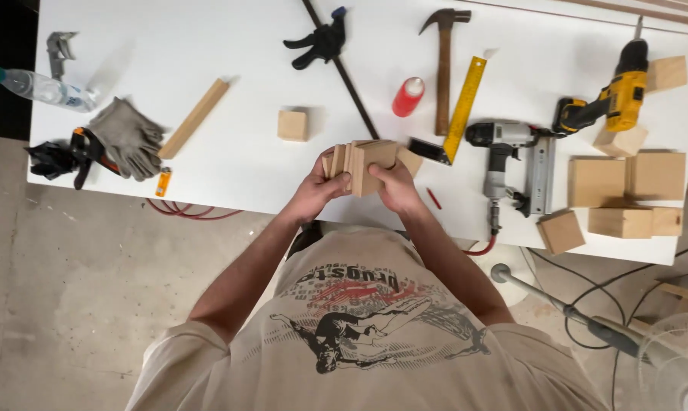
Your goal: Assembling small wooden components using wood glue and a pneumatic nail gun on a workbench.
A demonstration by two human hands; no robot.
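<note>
Left hand (319, 185) and right hand (393, 185): both closed around a small stack of thin wooden pieces (363, 164), held on edge between them just above the near edge of the white table (230, 164); fingers curl over the outer faces.

Beside the stack, right: red pencil (433, 199), nail gun (503, 156) with red hose, and a cluster of wooden blocks (621, 190).

Left of the stack: small wooden cube (292, 125), long wooden strip (194, 118), grey work gloves (127, 137), black-and-orange clamp (62, 156).

Mid-table: yellow ruler (464, 106), red cylindrical container (408, 97), hammer (443, 68), black bar clamp (325, 42).

Far corners: yellow cordless drill (614, 95) at right; clear plastic bottle (36, 86) at left.
</note>
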